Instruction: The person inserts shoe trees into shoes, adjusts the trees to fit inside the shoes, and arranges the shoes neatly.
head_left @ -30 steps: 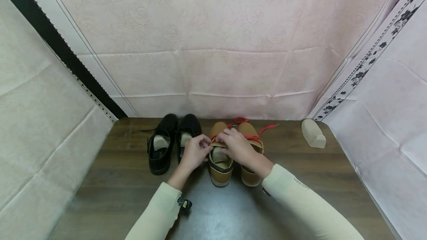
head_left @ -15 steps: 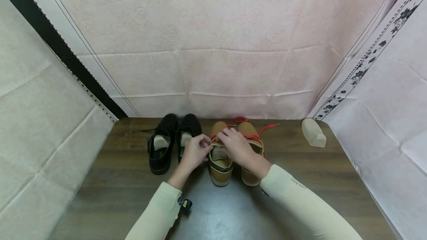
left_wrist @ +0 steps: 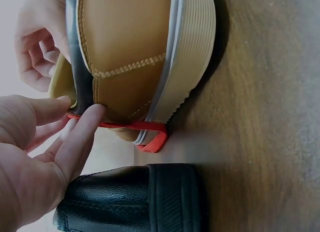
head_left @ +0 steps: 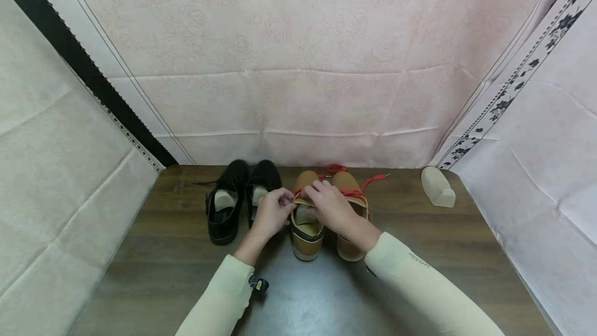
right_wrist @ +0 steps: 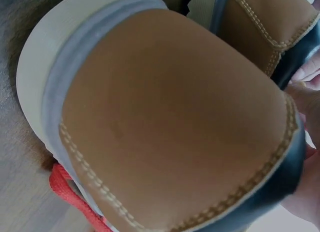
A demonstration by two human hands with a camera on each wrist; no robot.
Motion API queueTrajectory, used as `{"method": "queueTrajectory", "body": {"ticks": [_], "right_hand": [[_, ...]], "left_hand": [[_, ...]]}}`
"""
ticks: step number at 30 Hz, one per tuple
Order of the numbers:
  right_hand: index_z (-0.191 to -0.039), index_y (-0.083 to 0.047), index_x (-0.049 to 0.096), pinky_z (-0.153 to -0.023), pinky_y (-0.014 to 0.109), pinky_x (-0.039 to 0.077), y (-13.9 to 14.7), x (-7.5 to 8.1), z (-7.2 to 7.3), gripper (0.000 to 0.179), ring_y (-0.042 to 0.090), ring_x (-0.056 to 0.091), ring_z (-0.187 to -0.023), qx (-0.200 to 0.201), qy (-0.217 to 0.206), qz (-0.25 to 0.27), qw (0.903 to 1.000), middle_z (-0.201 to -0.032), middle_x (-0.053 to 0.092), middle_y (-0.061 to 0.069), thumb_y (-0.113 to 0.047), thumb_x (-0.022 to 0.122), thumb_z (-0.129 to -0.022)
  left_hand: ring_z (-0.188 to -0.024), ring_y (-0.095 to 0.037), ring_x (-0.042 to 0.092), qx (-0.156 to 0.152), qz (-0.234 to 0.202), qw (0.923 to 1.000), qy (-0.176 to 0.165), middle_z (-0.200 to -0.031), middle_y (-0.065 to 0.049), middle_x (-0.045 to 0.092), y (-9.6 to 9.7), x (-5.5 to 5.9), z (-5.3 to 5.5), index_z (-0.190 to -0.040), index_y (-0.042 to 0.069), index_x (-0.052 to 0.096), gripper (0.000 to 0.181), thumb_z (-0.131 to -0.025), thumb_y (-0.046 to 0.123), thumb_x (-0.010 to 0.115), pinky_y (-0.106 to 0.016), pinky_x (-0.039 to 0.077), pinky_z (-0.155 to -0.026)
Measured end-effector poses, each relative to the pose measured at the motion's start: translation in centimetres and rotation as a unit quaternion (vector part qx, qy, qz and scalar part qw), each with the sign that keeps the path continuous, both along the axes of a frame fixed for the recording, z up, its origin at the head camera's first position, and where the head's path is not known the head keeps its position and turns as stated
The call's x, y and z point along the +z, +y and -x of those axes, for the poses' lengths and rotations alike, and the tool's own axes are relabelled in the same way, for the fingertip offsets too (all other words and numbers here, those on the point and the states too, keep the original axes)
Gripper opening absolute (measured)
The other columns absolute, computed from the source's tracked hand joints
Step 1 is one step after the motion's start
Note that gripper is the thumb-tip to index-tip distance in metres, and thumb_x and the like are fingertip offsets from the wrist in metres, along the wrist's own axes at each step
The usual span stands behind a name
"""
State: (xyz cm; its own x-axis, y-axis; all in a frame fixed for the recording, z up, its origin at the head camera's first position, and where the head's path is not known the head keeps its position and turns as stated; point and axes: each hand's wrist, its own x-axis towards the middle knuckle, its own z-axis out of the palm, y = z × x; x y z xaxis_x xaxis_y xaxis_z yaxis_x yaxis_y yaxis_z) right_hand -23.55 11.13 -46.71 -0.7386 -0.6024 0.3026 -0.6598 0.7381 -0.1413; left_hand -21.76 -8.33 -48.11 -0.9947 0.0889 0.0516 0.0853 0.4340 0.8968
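Observation:
Two tan shoes with red laces stand side by side at the middle of the board in the head view. My left hand (head_left: 270, 214) pinches the edge of the left tan shoe (head_left: 306, 249) by its tongue, thumb inside and a finger outside near the red lace (left_wrist: 156, 139). Across the same opening, my right hand (head_left: 332, 205) holds the other edge with bent fingers; its fingertips are partly hidden. A pale insert (head_left: 304, 215) sits inside that shoe. The right tan shoe (head_left: 349, 250) lies under my right wrist, its brown side filling the right wrist view.
To the left stand two black shoes (head_left: 223, 233), with pale inserts inside; the nearer one is close beside my left hand. A loose cream insert (head_left: 437, 186) lies on the wooden board (head_left: 406, 237) at the far right. Cloth-covered walls (head_left: 298, 102) enclose the back and sides.
The left tan shoe's heel has shifted very slightly to the left. Both hands keep nearly the same place and hold.

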Motion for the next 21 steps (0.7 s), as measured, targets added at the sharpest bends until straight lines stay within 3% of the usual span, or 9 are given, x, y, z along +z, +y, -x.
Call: {"method": "queueTrajectory", "body": {"ticks": [7,12,19,21], "right_hand": [[-0.116,-0.015,0.068,-0.085,0.036,0.054,0.9,1.1,-0.7,0.039,0.021,0.058,-0.101,0.013,-0.009,0.042,0.9990,-0.109,0.064,0.000,-0.021,0.088,-0.084],[-0.121,-0.013,0.068,-0.082,0.035,0.053,2.1,1.9,-1.0,0.041,0.019,0.054,-0.100,0.013,-0.022,0.080,0.9965,-0.109,0.065,0.002,-0.022,0.086,-0.086],[-0.121,-0.011,0.068,-0.093,0.040,0.053,4.1,2.7,-1.5,0.043,0.023,0.057,-0.111,-0.004,-0.017,0.107,0.9941,-0.116,0.065,0.002,-0.020,0.088,-0.084],[-0.122,-0.011,0.068,-0.096,0.041,0.053,4.6,2.7,-1.6,0.043,0.023,0.057,-0.113,-0.005,-0.023,0.114,0.9932,-0.118,0.064,0.002,-0.020,0.088,-0.084]], "left_hand": [[-0.064,-0.014,0.064,0.003,0.019,0.9998,0.009,-0.082,-0.007,0.064,-0.1,0.2,0.1,-0.101,0.009,0.072,0.010,-0.093,0.003,0.075,-0.029,0.059,-0.051],[-0.065,-0.015,0.064,0.002,0.026,0.9996,0.012,-0.082,-0.007,0.065,-0.1,0.3,0.2,-0.101,0.008,0.072,0.010,-0.092,0.003,0.075,-0.029,0.059,-0.052],[-0.081,-0.016,0.061,-0.014,0.138,0.9894,0.042,-0.090,-0.003,0.067,0.0,1.5,0.0,-0.107,0.009,0.073,0.017,-0.090,0.008,0.077,-0.034,0.054,-0.075],[-0.084,-0.017,0.059,-0.020,0.152,0.9874,0.039,-0.093,-0.003,0.065,0.1,2.1,-0.2,-0.112,0.008,0.071,0.022,-0.091,0.010,0.077,-0.036,0.053,-0.078]]}}
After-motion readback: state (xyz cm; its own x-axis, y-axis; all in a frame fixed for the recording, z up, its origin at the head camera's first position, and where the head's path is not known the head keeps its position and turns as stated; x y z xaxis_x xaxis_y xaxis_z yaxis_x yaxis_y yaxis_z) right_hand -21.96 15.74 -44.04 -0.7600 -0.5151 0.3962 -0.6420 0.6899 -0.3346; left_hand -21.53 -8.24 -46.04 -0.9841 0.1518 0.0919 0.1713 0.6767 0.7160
